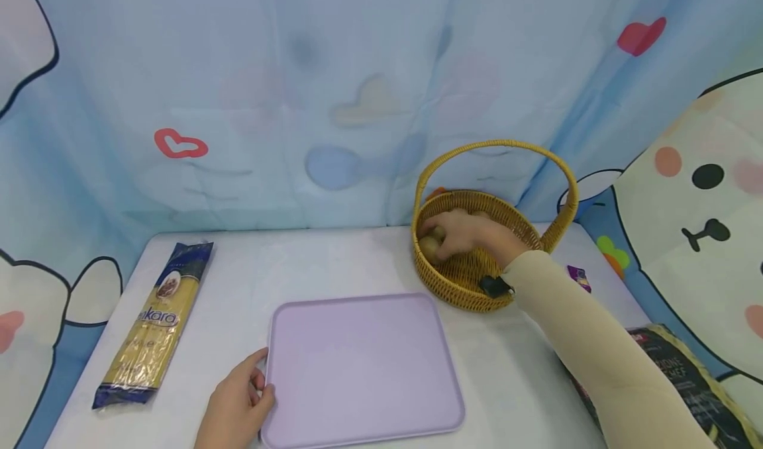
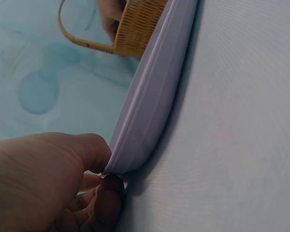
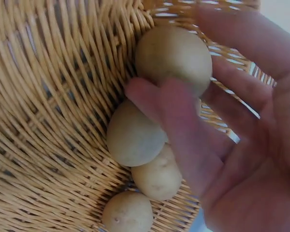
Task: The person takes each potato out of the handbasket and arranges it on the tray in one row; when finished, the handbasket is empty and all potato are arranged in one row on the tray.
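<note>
Reaching into the round woven wicker basket with its tall hoop handle (image 1: 471, 250), the right hand (image 1: 461, 234) has its fingers curled loosely around the topmost of several small, pale-brown potatoes (image 3: 173, 55). The wrist view shows the fingers wrapping that potato against the basket's inner wall, with three more potatoes (image 3: 135, 137) lying just below it among the ribs of the weave. These look firm, smooth-skinned and rounded, light enough for one hand but apt to roll, so I would judge a cupped grip around the widest part safest, which is about what the hand has now.

The left hand (image 1: 238, 402) rests at the near left corner of the flat lilac plastic tray with rounded corners and a raised lip (image 1: 363, 363). In the left wrist view the thumb lies on the tray's rim and a fingertip tucks under its edge, pinching the corner lightly (image 2: 135, 130). The tray looks stiff and slick, and it sits on the white counter (image 1: 512, 369) just beside the basket, nothing on it.

Well to the left lies a long cellophane packet of yellow spaghetti with dark blue ends (image 1: 155, 323), glossy and crinkly. A dark printed bag (image 1: 679, 376) pokes in at the right edge under the beige sleeve, and a small purple wrapper (image 1: 578, 277) lies beyond the basket. A pale blue curtain with hearts (image 1: 298, 91) hangs behind.
</note>
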A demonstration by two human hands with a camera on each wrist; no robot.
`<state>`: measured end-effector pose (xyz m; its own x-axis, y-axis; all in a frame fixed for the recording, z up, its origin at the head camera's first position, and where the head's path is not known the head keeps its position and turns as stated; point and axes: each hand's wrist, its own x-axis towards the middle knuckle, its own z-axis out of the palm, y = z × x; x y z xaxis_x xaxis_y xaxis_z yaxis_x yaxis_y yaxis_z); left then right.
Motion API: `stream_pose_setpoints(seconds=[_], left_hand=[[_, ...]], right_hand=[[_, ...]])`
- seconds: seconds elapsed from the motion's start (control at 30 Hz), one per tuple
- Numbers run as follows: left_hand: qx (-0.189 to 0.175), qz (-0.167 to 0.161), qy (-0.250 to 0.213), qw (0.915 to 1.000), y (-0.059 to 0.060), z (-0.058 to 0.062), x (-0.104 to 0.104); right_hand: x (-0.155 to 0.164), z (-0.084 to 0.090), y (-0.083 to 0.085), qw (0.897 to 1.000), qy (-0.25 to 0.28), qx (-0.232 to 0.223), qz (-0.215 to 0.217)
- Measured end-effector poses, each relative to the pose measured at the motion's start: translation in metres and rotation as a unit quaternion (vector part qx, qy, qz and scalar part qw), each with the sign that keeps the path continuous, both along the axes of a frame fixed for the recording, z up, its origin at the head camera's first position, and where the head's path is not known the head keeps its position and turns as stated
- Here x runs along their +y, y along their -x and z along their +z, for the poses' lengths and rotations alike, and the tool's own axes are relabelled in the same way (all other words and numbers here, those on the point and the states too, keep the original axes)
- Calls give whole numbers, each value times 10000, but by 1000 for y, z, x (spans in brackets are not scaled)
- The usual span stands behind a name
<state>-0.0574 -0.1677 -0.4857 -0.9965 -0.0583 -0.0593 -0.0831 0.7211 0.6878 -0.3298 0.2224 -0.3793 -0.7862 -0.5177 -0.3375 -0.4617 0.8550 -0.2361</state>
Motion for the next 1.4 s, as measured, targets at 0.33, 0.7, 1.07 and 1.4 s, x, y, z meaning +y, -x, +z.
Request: stream_pose_setpoints(seconds=[0.33,0.7,1.07,1.4], left_hand=[[-30,-29,-35,10000,0,2,-1],[-78,-73,-223,9997,-1,2,-2],[-302,-94,-268,9991,0,3,-5],[-241,-139,-490,9984,-1,2,-5]], right_hand=[[-8,-6,3,9988,-236,308,306],[-7,6,-4,9986,206,392,284],[-7,43,-33,9950,701,677,221],[-20,58,-63,9863,1266,878,596]])
